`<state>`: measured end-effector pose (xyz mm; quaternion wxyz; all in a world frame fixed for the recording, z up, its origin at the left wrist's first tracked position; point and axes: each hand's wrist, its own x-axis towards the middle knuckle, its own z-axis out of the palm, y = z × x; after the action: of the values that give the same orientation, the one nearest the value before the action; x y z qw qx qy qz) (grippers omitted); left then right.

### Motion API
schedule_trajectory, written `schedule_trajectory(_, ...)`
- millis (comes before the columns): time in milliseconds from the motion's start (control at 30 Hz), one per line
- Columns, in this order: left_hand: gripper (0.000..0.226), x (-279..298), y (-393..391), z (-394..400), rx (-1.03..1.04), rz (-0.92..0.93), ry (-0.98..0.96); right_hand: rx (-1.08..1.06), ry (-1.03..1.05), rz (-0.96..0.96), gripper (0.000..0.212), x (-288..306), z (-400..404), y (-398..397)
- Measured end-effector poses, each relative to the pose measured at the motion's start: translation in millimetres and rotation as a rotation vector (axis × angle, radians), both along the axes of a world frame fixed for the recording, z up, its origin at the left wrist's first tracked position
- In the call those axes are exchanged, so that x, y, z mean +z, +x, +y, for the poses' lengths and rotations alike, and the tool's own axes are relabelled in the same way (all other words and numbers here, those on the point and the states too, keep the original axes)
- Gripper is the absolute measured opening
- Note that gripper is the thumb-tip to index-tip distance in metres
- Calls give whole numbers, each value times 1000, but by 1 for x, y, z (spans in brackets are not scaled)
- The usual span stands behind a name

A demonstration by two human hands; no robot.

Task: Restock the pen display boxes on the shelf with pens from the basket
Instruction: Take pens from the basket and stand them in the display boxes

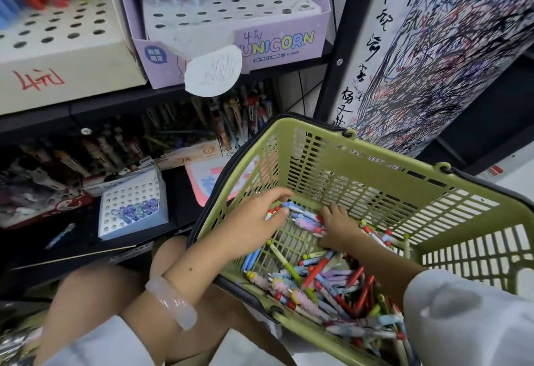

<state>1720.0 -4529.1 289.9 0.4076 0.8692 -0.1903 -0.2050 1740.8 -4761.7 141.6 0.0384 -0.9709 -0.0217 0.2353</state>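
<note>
Both in green basket (375, 175): left hand (254, 221) spread loosely over pens (306, 220), right hand (338, 227) curled among them, grasp unclear.

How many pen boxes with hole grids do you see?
3: cream box upper left, purple Unicorn box beside it, small white box on the lower shelf. The dark lower shelf may hide others.

Basket (361, 175): olive moulded plastic lattice, matt. Pens (326, 276) inside: glossy plastic barrels, some with soft-looking ridged grips, possibly rubber. Unicorn display box (277, 45): printed lilac cardboard, smooth, with a perforated white card insert. Bangle (170, 302): translucent, polished, stone-like. Shelf frame (338, 56): black painted metal. Sleeves (468, 316): pale woven cloth.
</note>
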Motion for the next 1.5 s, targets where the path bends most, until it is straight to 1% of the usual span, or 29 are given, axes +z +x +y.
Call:
schedule_trajectory(100,36,1,0,0,-2,-2,-11,10,0,-63,54,-6,1,-10)
schedule_trajectory(167,36,0,0,0,-4,1,-10,21,9,-69,48,-4,0,-14)
schedule_trajectory(233,36,0,0,0,-9,7,-9,6,67,-46,44,4,-2,-14)
schedule_trajectory(300,35,0,0,-1,2,29,-28,-4,183,-47,36,20,-2,-13)
schedule_trajectory(367,32,1,1,-1,34,53,-55,-60,400,-79,24,42,3,-12)
schedule_trajectory(500,31,6,2,-6,117,109,-121,-334,932,-105,18,101,29,-16)
schedule_trajectory(533,34,8,1,-8,130,162,-161,-392,1051,-75,17,114,36,-20)
schedule_trajectory(600,44,14,-4,-15,145,324,-299,-437,1279,71,15,134,51,-28)
schedule_trajectory(667,40,17,-8,-22,175,427,-401,-384,1403,166,25,147,64,-38)
schedule_trajectory(700,33,17,-8,-26,228,444,-432,-352,1394,187,31,152,70,-43)
schedule_trajectory(767,14,22,-8,-33,417,464,-551,-289,1300,219,47,157,76,-49)
schedule_trajectory(800,9,24,-8,-36,507,475,-630,-259,1264,238,53,159,78,-51)
schedule_trajectory(833,10,25,-8,-38,568,470,-674,-227,1249,252,53,161,78,-53)
schedule_trajectory(900,20,28,-9,-39,663,440,-712,-141,1236,220,35,169,78,-56)
schedule_trajectory(933,23,31,-10,-38,719,430,-747,-124,1211,165,24,173,77,-57)
schedule_trajectory(967,25,32,-10,-36,766,422,-782,-136,1179,96,18,174,74,-58)
schedule_trajectory(1033,19,39,-9,-32,818,383,-820,-234,1141,-14,20,178,67,-60)
schedule_trajectory(1067,16,44,-8,-29,825,352,-823,-313,1166,-53,21,181,64,-59)
schedule_trajectory(1133,14,50,-9,-25,788,331,-823,-476,1296,-102,23,190,59,-56)
schedule_trajectory(1200,9,55,-13,-25,676,394,-840,-577,1482,-103,28,203,60,-50)
schedule_trajectory(1233,11,57,-16,-27,618,433,-839,-591,1549,-92,29,210,64,-46)
schedule_trajectory(1267,20,58,-20,-28,581,469,-829,-593,1584,-84,30,217,71,-43)
schedule_trajectory(1333,26,60,-24,-28,524,496,-821,-598,1590,-108,30,228,87,-37)
schedule_trajectory(1433,15,62,-27,-21,444,454,-852,-569,1546,-142,31,239,109,-32)
schedule_trajectory(1500,11,64,-27,-11,425,394,-841,-544,1451,-147,30,247,120,-30)
